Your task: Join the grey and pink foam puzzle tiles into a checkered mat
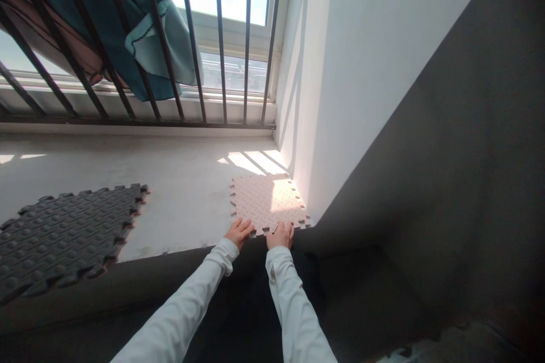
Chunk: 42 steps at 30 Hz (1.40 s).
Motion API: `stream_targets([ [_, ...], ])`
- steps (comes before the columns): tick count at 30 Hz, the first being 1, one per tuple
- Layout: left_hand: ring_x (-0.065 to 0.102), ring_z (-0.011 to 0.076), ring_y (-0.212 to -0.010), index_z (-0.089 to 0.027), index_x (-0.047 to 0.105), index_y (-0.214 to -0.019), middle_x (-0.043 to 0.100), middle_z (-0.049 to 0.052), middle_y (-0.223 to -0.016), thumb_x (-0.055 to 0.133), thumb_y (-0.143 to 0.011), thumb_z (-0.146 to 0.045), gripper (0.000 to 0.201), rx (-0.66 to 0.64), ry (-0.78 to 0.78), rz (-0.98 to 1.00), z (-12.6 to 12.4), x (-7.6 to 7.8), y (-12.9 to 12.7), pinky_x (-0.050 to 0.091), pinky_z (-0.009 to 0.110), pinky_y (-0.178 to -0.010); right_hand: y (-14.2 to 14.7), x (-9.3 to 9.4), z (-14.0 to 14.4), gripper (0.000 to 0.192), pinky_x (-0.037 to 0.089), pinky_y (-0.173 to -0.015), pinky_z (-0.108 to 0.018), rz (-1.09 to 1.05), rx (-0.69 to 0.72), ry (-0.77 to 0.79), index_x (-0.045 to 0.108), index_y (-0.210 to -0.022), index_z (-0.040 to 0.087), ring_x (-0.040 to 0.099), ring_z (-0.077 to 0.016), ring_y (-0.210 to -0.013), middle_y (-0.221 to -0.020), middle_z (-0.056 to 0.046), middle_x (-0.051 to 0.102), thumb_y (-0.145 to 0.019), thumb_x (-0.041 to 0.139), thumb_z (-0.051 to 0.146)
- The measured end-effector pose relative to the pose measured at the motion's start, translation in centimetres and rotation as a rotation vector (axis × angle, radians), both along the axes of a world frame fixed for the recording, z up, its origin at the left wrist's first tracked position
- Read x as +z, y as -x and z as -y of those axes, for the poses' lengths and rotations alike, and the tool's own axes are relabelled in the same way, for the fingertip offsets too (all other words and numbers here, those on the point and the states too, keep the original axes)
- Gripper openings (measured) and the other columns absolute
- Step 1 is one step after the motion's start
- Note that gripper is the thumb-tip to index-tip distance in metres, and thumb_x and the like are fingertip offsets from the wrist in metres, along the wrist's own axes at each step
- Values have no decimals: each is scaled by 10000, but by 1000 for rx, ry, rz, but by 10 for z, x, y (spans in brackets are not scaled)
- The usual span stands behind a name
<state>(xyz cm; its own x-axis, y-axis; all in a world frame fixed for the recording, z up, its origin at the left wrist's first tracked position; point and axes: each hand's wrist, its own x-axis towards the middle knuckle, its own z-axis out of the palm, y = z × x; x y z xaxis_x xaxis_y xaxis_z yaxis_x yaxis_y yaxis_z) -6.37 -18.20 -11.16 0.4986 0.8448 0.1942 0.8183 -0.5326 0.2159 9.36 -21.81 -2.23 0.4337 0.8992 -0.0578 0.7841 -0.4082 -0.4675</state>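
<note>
your left hand (239, 232) lies flat, fingers spread and gripping nothing, with its fingertips on the near left corner of the pink foam mat (268, 202). your right hand (280, 235) sits just beside it at the mat's near edge, fingers curled down over the toothed border; whether it pinches the edge or only presses on it cannot be told. both of your arms are in white sleeves (196, 300) that reach up from the dark lower part of the view.

the pink mat is an interlocking tile with a ridged pattern, lying flat on the pale concrete ledge (179, 181), tucked into the corner with its right side close against the white wall (361, 68). sunlight falls across its far half.

well apart to the left on the same ledge lies a dark grey foam mat (63, 232), also toothed at the edges, turned at an angle. beyond the ledge stand black window bars (221, 39), with a teal cloth (128, 22) hanging behind them at the upper left.
</note>
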Motion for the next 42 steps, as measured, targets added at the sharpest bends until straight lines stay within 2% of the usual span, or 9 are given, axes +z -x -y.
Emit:
stream_targets([
  [7, 384, 263, -1130, -255, 516, -1135, 502, 69, -1212, 390, -800, -220, 359, -69, 16, 5, 0, 4, 3, 345, 496, -921, 1, 0, -2, 465, 285, -918, -395, 55, 52, 73, 511, -1093, 115, 278, -294, -1195, -1295, -168, 338, -643, 445, 210],
  [13, 338, 306, -1160, -232, 516, -1134, 462, 84, -1252, 565, -696, -260, 441, -53, 126, -61, 0, 12, -1, 301, 506, -941, 7, 1, 1, 492, 258, -925, -406, 126, 97, 130, 485, -1129, 130, 236, -302, -1216, -1322, -180, 288, -644, 481, 212],
  [17, 359, 285, -1149, -246, 514, -1139, 470, 66, -1247, 531, -738, -285, 404, -70, 107, -40, -1, 15, 0, 304, 472, -953, 6, 4, 2, 506, 258, -916, -399, 173, 123, 164, 469, -1144, 151, 248, -288, -1210, -1315, -174, 295, -639, 489, 178],
  [21, 368, 273, -1146, -260, 506, -1150, 474, 57, -1246, 516, -755, -305, 398, -98, 79, -24, -4, 13, 4, 311, 449, -955, 4, 6, 3, 490, 263, -904, -404, 209, 139, 187, 472, -1139, 178, 267, -275, -1196, -1303, -155, 316, -650, 488, 185],
  [29, 423, 270, -1106, -289, 556, -1077, 501, 40, -1220, 606, -655, -332, 427, -115, 100, -100, -19, 7, 0, 339, 435, -931, 4, 10, 2, 443, 300, -866, -375, 222, 117, 204, 494, -1101, 211, 306, -266, -1163, -1268, -140, 344, -659, 487, 181],
  [33, 382, 307, -1143, -237, 537, -1106, 459, 107, -1247, 628, -602, -401, 538, 53, 36, -41, -12, 3, 5, 328, 446, -931, -2, 13, -2, 332, 340, -801, -378, 211, 45, 215, 519, -1035, 222, 410, -258, -1052, -1137, -137, 440, -721, 415, 202],
  [36, 394, 309, -1136, -231, 534, -1103, 460, 122, -1239, 583, -637, -453, 519, 177, 7, 20, -4, -1, 13, 333, 449, -918, -9, 14, -7, 301, 351, -770, -394, 214, 2, 225, 517, -1018, 219, 417, -266, -1036, -1068, -137, 474, -756, 370, 196],
  [39, 420, 302, -1113, -249, 530, -1102, 472, 117, -1226, 587, -633, -456, 516, 211, 14, 38, 1, -4, 20, 324, 456, -918, -15, 14, -12, 296, 339, -783, -408, 229, -9, 229, 517, -1009, 217, 402, -260, -1057, -1060, -127, 485, -772, 346, 171],
  [42, 430, 297, -1104, -248, 534, -1103, 476, 121, -1221, 607, -618, -439, 527, 169, 58, 44, 0, -4, 23, 324, 446, -922, -19, 14, -14, 323, 328, -793, -406, 243, -7, 233, 504, -1032, 210, 406, -248, -1053, -1054, -115, 498, -771, 328, 138],
])
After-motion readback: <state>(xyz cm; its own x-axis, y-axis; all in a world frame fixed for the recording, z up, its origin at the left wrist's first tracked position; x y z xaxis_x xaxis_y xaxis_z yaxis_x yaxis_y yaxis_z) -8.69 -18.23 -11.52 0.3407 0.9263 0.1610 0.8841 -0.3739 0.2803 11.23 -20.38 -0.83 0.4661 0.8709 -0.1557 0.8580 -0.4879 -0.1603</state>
